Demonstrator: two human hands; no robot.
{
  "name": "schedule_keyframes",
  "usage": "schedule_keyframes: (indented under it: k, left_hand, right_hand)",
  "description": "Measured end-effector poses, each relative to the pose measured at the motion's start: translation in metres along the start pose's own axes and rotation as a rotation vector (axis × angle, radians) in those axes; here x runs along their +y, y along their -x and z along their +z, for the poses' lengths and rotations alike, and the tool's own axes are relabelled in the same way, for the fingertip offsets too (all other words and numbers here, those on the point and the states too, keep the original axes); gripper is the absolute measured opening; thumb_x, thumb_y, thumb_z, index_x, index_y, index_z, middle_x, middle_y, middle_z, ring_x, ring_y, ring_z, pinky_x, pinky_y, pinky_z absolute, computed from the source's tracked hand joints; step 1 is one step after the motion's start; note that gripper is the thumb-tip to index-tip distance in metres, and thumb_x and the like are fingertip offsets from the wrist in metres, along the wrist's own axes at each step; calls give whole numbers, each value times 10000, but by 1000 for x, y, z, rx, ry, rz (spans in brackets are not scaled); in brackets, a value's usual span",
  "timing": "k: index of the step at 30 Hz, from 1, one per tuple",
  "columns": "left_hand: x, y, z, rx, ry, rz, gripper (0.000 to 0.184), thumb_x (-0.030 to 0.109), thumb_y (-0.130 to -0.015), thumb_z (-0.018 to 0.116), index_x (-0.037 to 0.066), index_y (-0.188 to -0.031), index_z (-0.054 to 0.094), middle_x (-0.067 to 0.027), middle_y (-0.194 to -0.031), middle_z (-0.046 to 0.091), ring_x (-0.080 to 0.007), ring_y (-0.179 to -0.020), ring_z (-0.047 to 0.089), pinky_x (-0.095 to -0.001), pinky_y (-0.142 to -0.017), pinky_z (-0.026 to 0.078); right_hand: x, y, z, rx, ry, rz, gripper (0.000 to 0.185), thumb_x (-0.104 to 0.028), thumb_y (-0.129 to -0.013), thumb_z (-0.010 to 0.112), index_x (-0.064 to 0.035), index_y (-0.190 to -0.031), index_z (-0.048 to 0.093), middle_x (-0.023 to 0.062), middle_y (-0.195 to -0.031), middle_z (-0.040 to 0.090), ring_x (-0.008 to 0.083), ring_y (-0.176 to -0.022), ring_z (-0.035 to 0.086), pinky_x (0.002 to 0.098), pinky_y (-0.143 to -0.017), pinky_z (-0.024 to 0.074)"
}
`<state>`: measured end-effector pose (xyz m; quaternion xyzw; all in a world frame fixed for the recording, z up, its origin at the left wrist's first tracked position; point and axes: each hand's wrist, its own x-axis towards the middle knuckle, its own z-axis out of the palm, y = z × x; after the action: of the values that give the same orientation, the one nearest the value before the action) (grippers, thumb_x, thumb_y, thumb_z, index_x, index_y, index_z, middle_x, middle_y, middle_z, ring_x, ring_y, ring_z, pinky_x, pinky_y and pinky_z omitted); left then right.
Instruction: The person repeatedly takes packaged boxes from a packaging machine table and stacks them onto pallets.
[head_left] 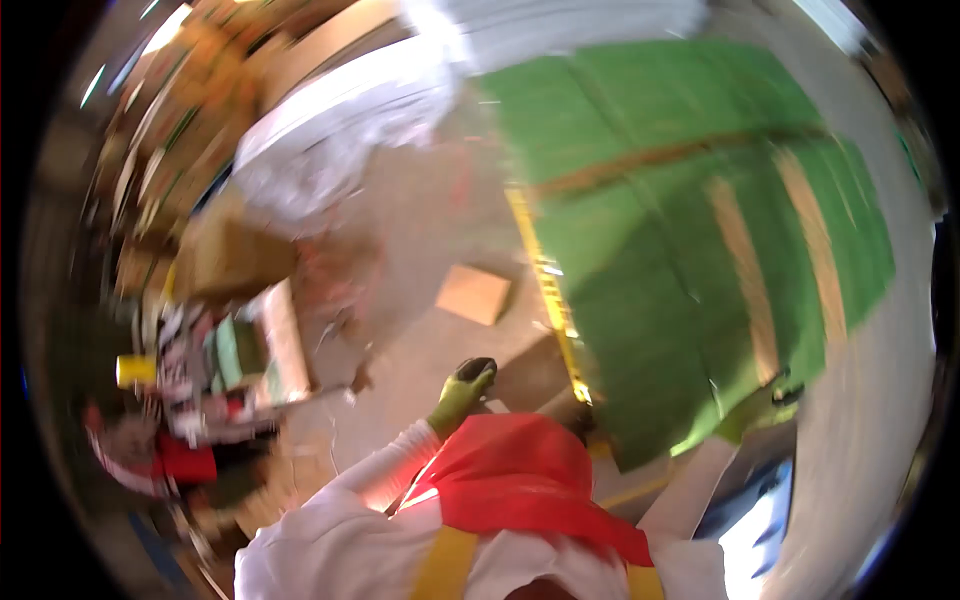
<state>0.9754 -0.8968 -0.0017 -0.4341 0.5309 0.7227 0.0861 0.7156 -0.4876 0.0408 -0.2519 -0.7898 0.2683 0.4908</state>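
Observation:
My left hand (pixel 466 388), in a yellow-green glove with dark fingertips, hangs in front of my body above the floor. Its fingers look curled; whatever they may hold is hidden. My right hand (pixel 765 410), also gloved, is at the near right edge of a large green panel (pixel 640 300), close to the end of a bare wooden strip (pixel 745 275). Blur smears its fingers, and I cannot tell whether they grip the panel. A yellow strip with dark marks (pixel 545 280) runs along the panel's left edge.
A flat brown cardboard piece (pixel 474 294) lies on the floor ahead. Plastic-wrapped white bundles (pixel 350 110) stand beyond it. Stacked cartons (pixel 190 120) line the left side, near a cart with mixed items (pixel 225 365) and a yellow roll (pixel 136 371).

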Motion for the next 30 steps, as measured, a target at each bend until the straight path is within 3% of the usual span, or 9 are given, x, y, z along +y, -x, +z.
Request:
schedule_keyframes:
  k: [8, 12, 23, 24, 25, 27, 28, 29, 30]
  left_hand:
    - [-36, 66, -279, 649, 541, 17, 369, 311, -902, 552, 94, -1199, 542, -53, -1041, 612, -166, -889, 597, -297, -718, 485]
    - [-101, 97, -388, 957, 814, 94, 359, 363, -877, 594, 107, -1129, 581, -26, -949, 608, -147, -757, 575, -290, -631, 470]
    - [-125, 120, -591, 1204, 1099, 143, 764, 644, -785, 561, 69, -1277, 460, -88, -1238, 525, -244, -1064, 524, -384, -860, 446]
    - [-116, 117, -612, 1217, 1114, 163, 721, 657, -785, 552, 77, -1209, 494, -76, -1211, 528, -236, -1044, 533, -378, -852, 451]
    - [-112, 104, -632, 1293, 1147, 253, 597, 693, -781, 519, 134, -985, 563, -13, -857, 573, -181, -770, 560, -340, -671, 474]
    - [-115, 89, -678, 964, 1208, 467, 514, 708, -779, 499, 209, -670, 449, 49, -472, 135, -122, -401, 253, -297, -381, 253]
    - [-78, 89, -675, 1208, 1239, 181, 436, 658, -805, 514, 226, -826, 566, 32, -559, 415, -152, -545, 463, -338, -489, 415]
    - [-115, 64, -704, 901, 1128, 546, 480, 617, -835, 495, 237, -1118, 574, -23, -998, 598, -190, -927, 553, -399, -778, 478]
    - [-108, 66, -699, 854, 1077, 485, 533, 555, -868, 429, 204, -1270, 438, -26, -1253, 397, -226, -1144, 373, -413, -948, 312]
  right_hand:
    - [-278, 371, -19, -1349, -335, -436, 533, -139, -875, 609, 29, -1320, 367, 196, -1366, 396, 271, -1236, 410, 365, -1004, 390]
    - [-346, 552, -51, -1891, -731, 150, 660, -115, -876, 606, -20, -1408, 228, 178, -1372, 384, 255, -1232, 409, 343, -993, 384]
    - [-377, 697, -144, -2319, -413, 187, 481, -95, -904, 546, -46, -1336, 342, 103, -1165, 538, 201, -1055, 533, 308, -899, 445]
    - [-390, 695, -159, -2351, -386, 285, 478, -102, -906, 539, -48, -1337, 340, 101, -1172, 527, 200, -1056, 527, 308, -893, 445]
    - [-401, 695, -174, -2376, -358, 388, 476, -109, -909, 533, -50, -1338, 338, 98, -1180, 517, 198, -1057, 521, 308, -888, 446]
    - [-400, 707, -192, -2482, -517, 678, 586, -227, -888, 548, -125, -1385, 257, 64, -1212, 479, 177, -1065, 488, 345, -858, 433]
    - [-409, 715, -202, -2537, -561, 621, 649, -233, -872, 568, -129, -1406, 214, 75, -1240, 462, 177, -1089, 475, 346, -865, 433]
    - [-419, 723, -211, -2588, -609, 562, 714, -239, -857, 587, -133, -1427, 172, 85, -1268, 445, 177, -1114, 462, 347, -872, 433]
    - [-430, 732, -219, -2636, -660, 503, 780, -245, -841, 607, -136, -1448, 129, 96, -1295, 428, 177, -1138, 449, 348, -880, 433]
